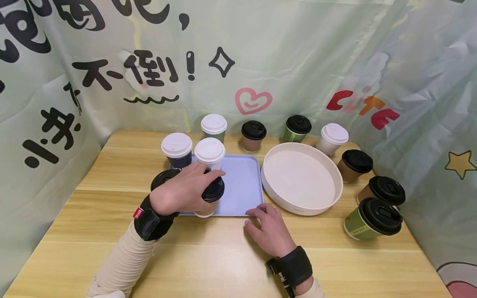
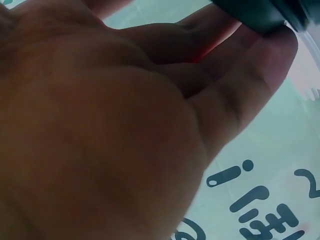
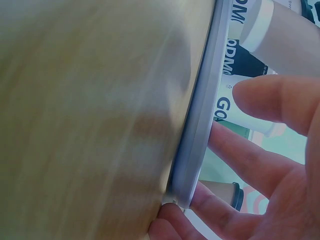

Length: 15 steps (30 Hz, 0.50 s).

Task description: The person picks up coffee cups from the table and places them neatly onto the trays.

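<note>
My left hand (image 1: 184,186) grips a light-brown paper cup (image 1: 208,207) by its black lid, at the front edge of the blue-grey tray (image 1: 243,184). That cup's pale base shows over the tray rim in the right wrist view. Behind it on the tray are a white cup (image 1: 210,151) and a dark navy cup (image 1: 179,158), both white-lidded. A black-lidded cup (image 1: 164,178) is partly hidden behind the left hand. My right hand (image 1: 272,231) has its loosely bent fingers at the tray's near right corner, touching the rim (image 3: 200,135).
A round cream tray (image 1: 302,178) stands right of the blue-grey one. Several lidded cups line its back and right, including a green cup (image 1: 367,223) at the right edge. Behind the tray are a white-lidded cup (image 1: 214,126) and a brown cup (image 1: 253,136). A printed curtain (image 1: 298,54) encloses the table.
</note>
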Each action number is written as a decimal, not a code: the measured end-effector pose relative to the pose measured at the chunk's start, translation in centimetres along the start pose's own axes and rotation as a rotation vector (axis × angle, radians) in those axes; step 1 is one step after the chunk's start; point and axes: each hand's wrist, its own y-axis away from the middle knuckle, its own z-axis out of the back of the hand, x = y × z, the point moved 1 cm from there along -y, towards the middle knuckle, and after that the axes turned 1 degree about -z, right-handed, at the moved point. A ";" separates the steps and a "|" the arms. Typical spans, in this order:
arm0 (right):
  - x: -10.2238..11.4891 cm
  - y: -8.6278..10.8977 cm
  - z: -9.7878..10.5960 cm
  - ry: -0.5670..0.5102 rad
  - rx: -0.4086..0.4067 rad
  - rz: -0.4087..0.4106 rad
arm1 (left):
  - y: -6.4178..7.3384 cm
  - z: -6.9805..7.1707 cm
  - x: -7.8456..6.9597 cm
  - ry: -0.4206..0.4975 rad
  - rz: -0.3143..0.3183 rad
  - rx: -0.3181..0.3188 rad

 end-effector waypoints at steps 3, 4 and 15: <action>0.0 0.0 0.0 0.000 -0.003 0.004 | -0.1 -0.2 0.0 -0.019 -0.028 -0.025; 0.0 0.0 0.0 0.000 -0.004 0.005 | -0.1 -0.2 0.0 -0.025 -0.038 -0.035; 0.0 0.0 0.0 -0.001 0.003 -0.002 | -0.6 -0.4 0.1 -0.037 -0.020 -0.008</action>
